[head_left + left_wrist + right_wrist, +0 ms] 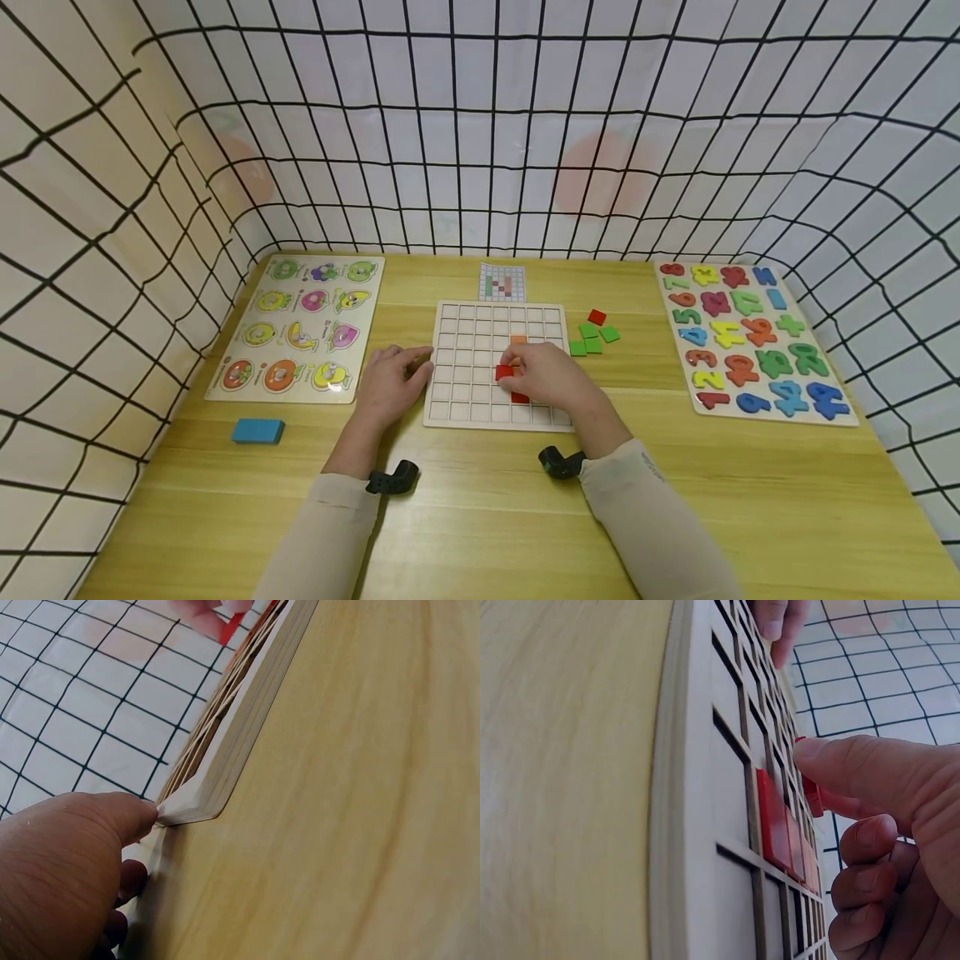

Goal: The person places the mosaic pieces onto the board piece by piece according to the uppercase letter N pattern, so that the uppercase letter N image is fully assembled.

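Just below the frame's centre, my right hand (547,375) pinches a red tile (504,372) over the grid board (457,400) my relaxed left hand (393,383) touches, apparently mid-placement, so next I should seat it square and let go.

Head view is pretty bright and even, light looks like it's coming from above. The left wall (45,83) goes warm and yellowish while the back wall (472,71) reads cooler and greyer. Wide lens for sure, the black grid (454,107) bows hard toward the edges. Table (465,533) has a soft sheen, shadows are mild. Left wrist cam is softer: dark shadow beside the fingers of the left hand (60,862), red tile (232,630) up top is blurry. Right wrist cam is a bit hazy, light catching the right hand (934,825) along the thumb
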A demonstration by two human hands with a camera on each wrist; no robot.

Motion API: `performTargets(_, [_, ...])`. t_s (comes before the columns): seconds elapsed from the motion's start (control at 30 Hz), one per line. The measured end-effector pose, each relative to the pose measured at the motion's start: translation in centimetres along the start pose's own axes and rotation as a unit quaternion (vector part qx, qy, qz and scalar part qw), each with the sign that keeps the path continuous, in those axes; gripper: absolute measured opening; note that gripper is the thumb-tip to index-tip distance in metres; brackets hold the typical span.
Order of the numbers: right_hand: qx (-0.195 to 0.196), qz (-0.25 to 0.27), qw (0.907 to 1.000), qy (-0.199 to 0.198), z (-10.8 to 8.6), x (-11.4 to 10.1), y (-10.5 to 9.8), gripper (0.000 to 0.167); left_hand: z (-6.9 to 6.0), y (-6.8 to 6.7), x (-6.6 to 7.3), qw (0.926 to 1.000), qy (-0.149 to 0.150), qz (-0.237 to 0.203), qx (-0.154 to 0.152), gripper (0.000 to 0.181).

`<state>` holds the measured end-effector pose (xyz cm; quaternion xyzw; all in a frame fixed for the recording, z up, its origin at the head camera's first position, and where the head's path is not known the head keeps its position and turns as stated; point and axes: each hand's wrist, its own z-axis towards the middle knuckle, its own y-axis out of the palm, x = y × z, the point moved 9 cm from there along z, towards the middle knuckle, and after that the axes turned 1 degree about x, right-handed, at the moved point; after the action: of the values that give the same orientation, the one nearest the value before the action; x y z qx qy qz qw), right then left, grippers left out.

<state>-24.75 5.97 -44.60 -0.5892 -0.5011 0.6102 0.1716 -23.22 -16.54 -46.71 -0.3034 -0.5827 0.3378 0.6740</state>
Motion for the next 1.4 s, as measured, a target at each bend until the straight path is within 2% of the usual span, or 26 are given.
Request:
performTargets(0.33, [-0.016, -0.005, 0.9993, 0.033, 0.49, 0.27, 0.6, 0.026, -0.04, 0.0, 0.04, 1.0, 0.0, 0.002, -0.001, 0.035])
performTargets(0.83, [-0.019, -0.033, 0.9991, 0.018, 0.58, -0.17, 0.86, 0.025, -0.01, 0.08, -0.07, 1.0, 0.0, 0.004, -0.003, 0.035])
performTargets(1.4, [-0.012, -0.034, 0.9989, 0.03, 0.71, 0.14, 0.78, 0.025, 0.01, -0.08, 0.12, 1.0, 0.005, 0.007, 0.003, 0.035])
